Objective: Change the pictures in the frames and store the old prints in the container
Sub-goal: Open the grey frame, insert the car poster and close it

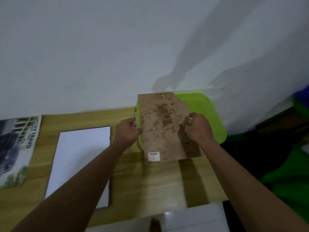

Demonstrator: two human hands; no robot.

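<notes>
A brown backing board [160, 126] with dark stains is held up by both sides. Its left edge is pinched by the left grip [128, 129], with the fingers curled round the edge. Its right edge is held by the right grip [199, 128], with the fingers curled over a darker brown flap [190, 148] that sticks out on that side. The board is held over the left part of the green container [205, 111], which is set at the back of the wooden table [158, 181], against the white wall [100, 47]. It cannot be told if the board touches the container. A small metal hook [161, 95] is seen at the top of the board, and a white sticker [153, 156] with a bar code near its bottom. To the left on the table, a dark frame [109, 136] is laid flat with a plain white sheet [75, 156] in it. Further left, a print [15, 148] with a car and the words "HILUX TRAVO" is laid by the table's edge. White floor tiles [192, 218] are seen below the table.
</notes>
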